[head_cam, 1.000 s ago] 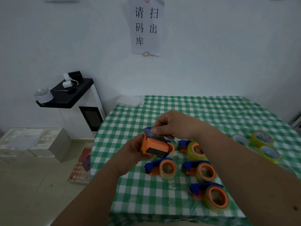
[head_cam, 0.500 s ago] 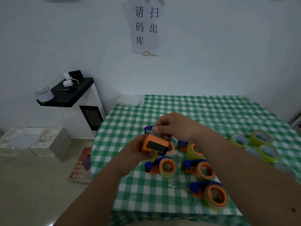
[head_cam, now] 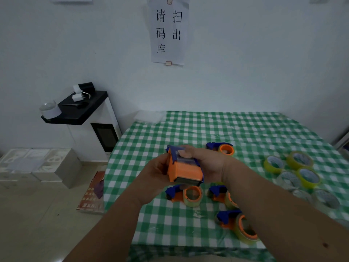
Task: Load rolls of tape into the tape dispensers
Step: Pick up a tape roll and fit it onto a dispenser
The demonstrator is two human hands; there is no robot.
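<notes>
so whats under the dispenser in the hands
Below the held dispenser lies the checked tablecloth, with two loaded dispensers just below it in the picture. The right forearm covers part of the second one, and the cloth straight beneath is hidden.

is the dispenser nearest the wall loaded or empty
Loaded: the dispenser nearest the wall has a yellowish roll around its orange hub.
</notes>
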